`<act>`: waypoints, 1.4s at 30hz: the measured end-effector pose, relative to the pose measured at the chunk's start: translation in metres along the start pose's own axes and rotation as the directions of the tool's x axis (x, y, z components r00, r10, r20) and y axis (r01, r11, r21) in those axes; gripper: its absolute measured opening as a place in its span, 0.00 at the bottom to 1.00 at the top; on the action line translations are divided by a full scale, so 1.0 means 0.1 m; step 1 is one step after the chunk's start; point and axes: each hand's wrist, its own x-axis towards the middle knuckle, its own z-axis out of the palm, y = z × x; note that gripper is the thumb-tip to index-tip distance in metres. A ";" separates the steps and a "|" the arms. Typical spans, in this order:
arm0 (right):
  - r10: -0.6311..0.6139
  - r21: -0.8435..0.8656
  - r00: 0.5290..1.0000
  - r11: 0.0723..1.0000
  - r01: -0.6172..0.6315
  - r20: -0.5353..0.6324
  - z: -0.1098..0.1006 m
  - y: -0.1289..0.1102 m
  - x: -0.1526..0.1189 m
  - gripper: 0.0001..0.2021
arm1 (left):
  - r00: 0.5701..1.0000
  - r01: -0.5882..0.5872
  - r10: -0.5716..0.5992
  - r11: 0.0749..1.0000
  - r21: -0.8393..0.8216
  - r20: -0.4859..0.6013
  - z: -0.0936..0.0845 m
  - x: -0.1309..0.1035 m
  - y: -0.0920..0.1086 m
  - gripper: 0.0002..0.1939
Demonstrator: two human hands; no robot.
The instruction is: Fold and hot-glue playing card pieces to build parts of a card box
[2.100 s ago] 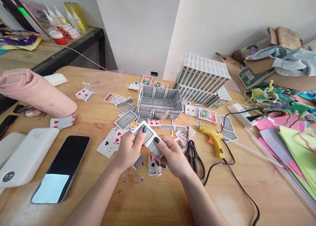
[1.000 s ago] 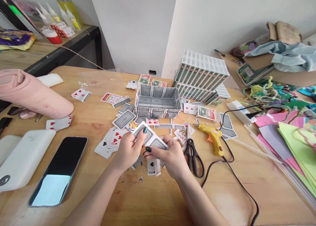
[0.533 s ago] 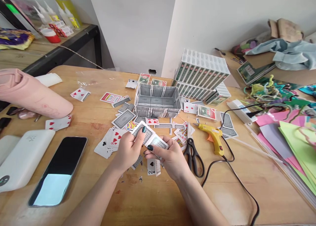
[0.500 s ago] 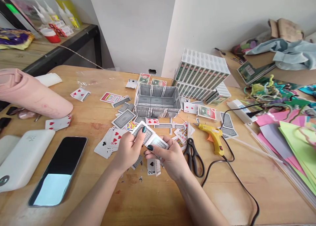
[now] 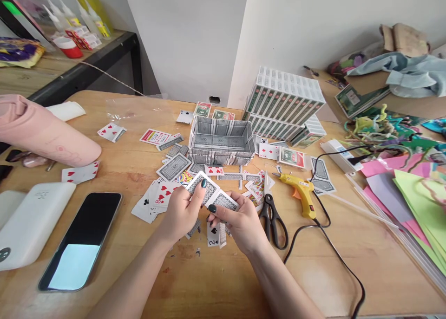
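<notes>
My left hand (image 5: 183, 213) pinches a grey-patterned playing card (image 5: 210, 187), back side up, thumb on top. Another playing card (image 5: 223, 198) is pinched in my right hand (image 5: 243, 220); the two cards meet edge to edge, and whether they are joined I cannot tell. Just beyond them stands an open box made of playing cards (image 5: 222, 159). Loose cards (image 5: 174, 167) lie around it, some face up. Under my hands are a two of spades (image 5: 213, 236) and small card scraps. Black-handled scissors (image 5: 272, 219) rest right of my right hand, beside a yellow glue gun (image 5: 301, 193).
A phone (image 5: 81, 237), a white power bank (image 5: 36, 224) and a pink tumbler (image 5: 52, 131) occupy the left. Stacked card packs (image 5: 284, 100) rise behind the box. The glue gun's cord (image 5: 343, 261) runs along the right, near coloured paper sheets (image 5: 414, 207).
Both hands keep their grip on the cards, with only a slight shift in the right card's tilt. The camera view has moved very slightly.
</notes>
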 end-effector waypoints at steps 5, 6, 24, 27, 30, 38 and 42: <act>0.040 -0.003 0.999 0.999 -0.040 -0.005 -0.05 -0.03 0.01 0.16 | 1.000 -0.004 0.004 1.000 -0.004 -0.017 0.00 0.00 0.00 0.20; 0.065 -0.023 0.998 0.998 -0.065 0.008 -0.06 -0.05 0.01 0.16 | 1.000 -0.007 0.007 1.000 -0.004 -0.010 0.00 0.00 0.00 0.20; 0.184 -0.177 0.970 0.972 -0.156 0.158 -0.11 -0.08 0.00 0.10 | 0.977 0.113 -0.088 0.986 -0.121 0.195 -0.02 -0.02 0.07 0.20; 0.172 -0.158 0.974 0.976 -0.148 0.146 -0.11 -0.05 0.00 0.08 | 0.976 0.123 -0.091 0.980 -0.158 0.199 -0.01 -0.02 0.07 0.19; 0.168 -0.130 0.974 0.980 -0.149 0.149 -0.11 -0.03 0.01 0.06 | 0.969 0.166 -0.125 0.968 -0.190 0.213 0.00 -0.02 0.06 0.20; 0.181 -0.063 0.968 0.983 -0.172 0.175 -0.10 -0.01 0.00 0.04 | 0.954 0.233 -0.176 0.945 -0.228 0.245 0.04 -0.03 0.05 0.23; 0.190 -0.043 0.969 0.982 -0.186 0.158 -0.08 0.00 -0.01 0.03 | 0.948 0.240 -0.172 0.939 -0.248 0.267 0.05 -0.04 0.06 0.23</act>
